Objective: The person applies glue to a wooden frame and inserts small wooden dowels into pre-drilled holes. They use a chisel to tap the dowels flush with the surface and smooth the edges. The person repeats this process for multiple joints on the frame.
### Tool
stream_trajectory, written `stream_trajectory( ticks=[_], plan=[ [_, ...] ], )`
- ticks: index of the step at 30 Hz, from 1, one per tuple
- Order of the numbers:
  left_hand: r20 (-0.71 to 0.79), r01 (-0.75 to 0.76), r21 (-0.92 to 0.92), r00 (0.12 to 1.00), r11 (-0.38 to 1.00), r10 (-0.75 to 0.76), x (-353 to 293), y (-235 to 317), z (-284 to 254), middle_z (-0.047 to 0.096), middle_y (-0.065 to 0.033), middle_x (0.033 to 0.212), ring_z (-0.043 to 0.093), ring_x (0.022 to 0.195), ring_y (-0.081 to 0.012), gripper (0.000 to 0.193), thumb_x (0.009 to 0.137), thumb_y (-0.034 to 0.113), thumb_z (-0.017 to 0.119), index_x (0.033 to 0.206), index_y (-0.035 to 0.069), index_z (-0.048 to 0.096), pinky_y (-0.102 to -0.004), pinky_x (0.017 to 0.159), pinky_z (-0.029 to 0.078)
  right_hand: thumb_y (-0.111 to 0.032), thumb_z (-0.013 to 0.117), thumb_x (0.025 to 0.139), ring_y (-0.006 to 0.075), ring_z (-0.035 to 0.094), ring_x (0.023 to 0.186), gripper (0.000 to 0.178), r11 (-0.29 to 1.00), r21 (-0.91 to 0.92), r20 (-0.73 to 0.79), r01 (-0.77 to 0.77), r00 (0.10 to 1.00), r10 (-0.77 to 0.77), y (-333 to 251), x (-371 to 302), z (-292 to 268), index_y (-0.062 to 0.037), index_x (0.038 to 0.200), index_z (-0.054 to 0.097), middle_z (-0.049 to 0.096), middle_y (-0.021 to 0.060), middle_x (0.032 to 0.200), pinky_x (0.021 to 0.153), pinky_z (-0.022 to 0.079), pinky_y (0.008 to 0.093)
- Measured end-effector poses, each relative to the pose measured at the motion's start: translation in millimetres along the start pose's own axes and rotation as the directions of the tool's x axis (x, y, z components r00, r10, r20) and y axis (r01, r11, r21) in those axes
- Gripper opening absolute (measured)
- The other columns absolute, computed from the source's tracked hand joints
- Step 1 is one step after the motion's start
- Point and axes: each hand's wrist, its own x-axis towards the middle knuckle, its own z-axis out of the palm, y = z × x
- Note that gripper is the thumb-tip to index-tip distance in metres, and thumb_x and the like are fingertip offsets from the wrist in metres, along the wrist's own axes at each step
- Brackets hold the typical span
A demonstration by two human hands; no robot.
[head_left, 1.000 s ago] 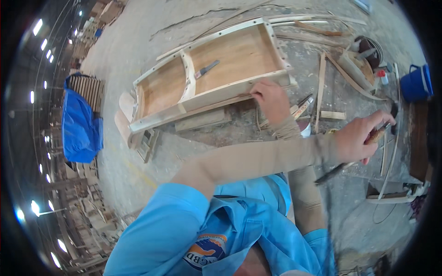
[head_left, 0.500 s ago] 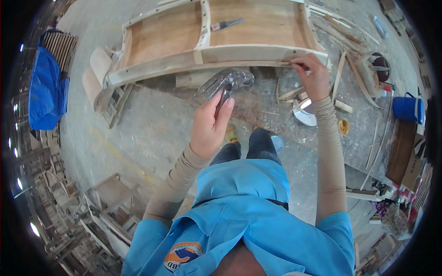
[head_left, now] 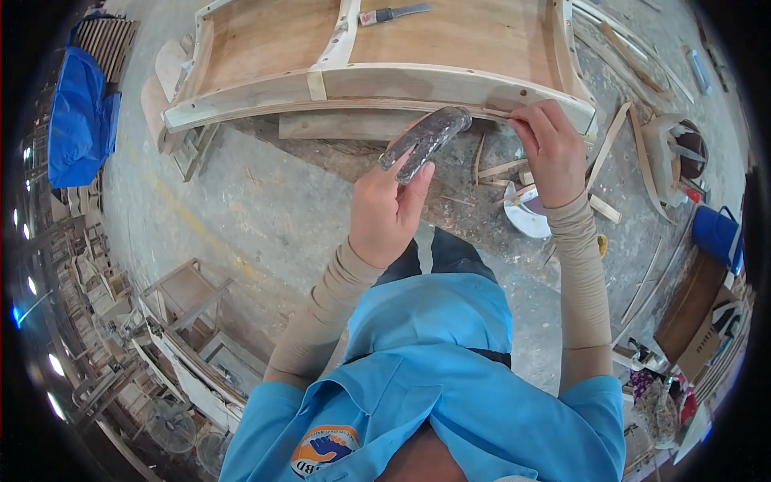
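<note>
L hand (head_left: pixel 377 217): fingers + thumb wrapped firmly round hammer (head_left: pixel 438 138), handle mostly hidden in fist. Head dark, scuffed, angled up & to R; its far end overlaps lower edge of near rail in view, contact can't be told.

R hand (head_left: pixel 554 157): approx. level w/ hammer head, to its R. Thumb & fingertips drawn tog. at near rail, twd its R end. Can't tell if sth. thin is betw. them.

Wood frame (head_left: pixel 450 83): directly ahead of person, across top of view; pale curved rails, ply panel inside, one crosspiece w/ bay either side. Flat-bladed tool (head_left: pixel 393 14) lies in R bay, by crosspiece. Pale board (head_left: pixel 345 124) below near rail.

Floor R: white dish (head_left: pixel 526 221) near R forearm; long wood strip (head_left: pixel 609 145) beyond R hand; blue bucket (head_left: pixel 715 234) well apart, far R.

Far L: blue cover (head_left: pixel 76 128). Lower L: wood chair frame (head_left: pixel 189 293).
</note>
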Motion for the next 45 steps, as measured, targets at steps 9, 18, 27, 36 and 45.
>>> stream_trajectory(
  ticks=[9, 18, 27, 36, 45],
  plan=[
    [-0.001, 0.045, -0.005, 0.999, 0.999, -0.045, 1.4, 6.6, 11.4, 0.063, -0.0095, 0.094, 0.054, 0.066, -0.0152, 0.030, 0.100, 0.012, 0.062, 0.125, -0.003, 0.062, -0.0286, 0.059, 0.045, -0.008, 0.070, 0.087, 0.0325, 0.064, 0.079, 0.010, 1.000, -0.014, 0.048, 0.014, 0.999, -0.013, 2.8, 7.9, -8.1, -0.0074, 0.092, 0.062, 0.057, 0.0094, 0.088, 0.066, 0.051, 0.0431],
    [-0.071, 0.050, -0.064, 0.996, 0.997, -0.054, -2.1, -4.0, 16.3, 0.059, -0.0073, 0.070, 0.048, 0.059, -0.0107, 0.028, 0.100, 0.015, 0.062, 0.120, -0.005, 0.065, -0.0273, 0.056, 0.040, -0.002, 0.068, 0.088, 0.0351, 0.064, 0.079, 0.009, 0.996, -0.042, 0.185, 0.077, 0.980, -0.069, 2.9, 18.2, -16.5, -0.0026, 0.095, 0.063, 0.059, 0.0130, 0.090, 0.068, 0.051, 0.0419],
    [-0.030, 0.038, 0.000, 0.999, 0.999, -0.038, 3.4, -1.4, 20.2, 0.060, -0.0133, 0.092, 0.058, 0.075, -0.0215, 0.031, 0.099, 0.011, 0.060, 0.125, -0.005, 0.062, -0.0314, 0.067, 0.046, -0.003, 0.064, 0.086, 0.0365, 0.064, 0.075, 0.007, 0.986, -0.089, 0.258, 0.143, 0.959, -0.116, -0.7, 25.9, -20.4, -0.0035, 0.092, 0.060, 0.056, 0.0143, 0.089, 0.064, 0.050, 0.0444],
    [0.004, -0.080, 0.071, 0.997, 0.994, 0.080, 11.1, -5.6, 37.4, 0.057, -0.0131, 0.145, 0.068, 0.107, -0.0337, 0.047, 0.090, -0.002, 0.057, 0.137, -0.002, 0.054, -0.0376, 0.086, 0.057, -0.003, 0.063, 0.086, 0.0368, 0.063, 0.073, 0.005, 0.995, -0.015, 0.249, 0.096, 0.964, -0.089, 0.3, 27.3, -20.3, -0.0031, 0.090, 0.060, 0.057, 0.0145, 0.087, 0.063, 0.050, 0.0446],
    [-0.003, -0.198, 0.126, 0.980, 0.972, 0.200, 16.1, -13.6, 56.2, 0.064, -0.0125, 0.117, 0.065, 0.079, -0.0332, 0.069, 0.083, -0.002, 0.062, 0.149, 0.010, 0.047, -0.0396, 0.067, 0.056, -0.003, 0.064, 0.087, 0.0368, 0.064, 0.073, 0.005, 0.995, -0.022, 0.285, 0.093, 0.955, -0.083, -0.7, 31.1, -24.2, -0.0028, 0.090, 0.060, 0.057, 0.0145, 0.087, 0.064, 0.050, 0.0442]
  ],
)
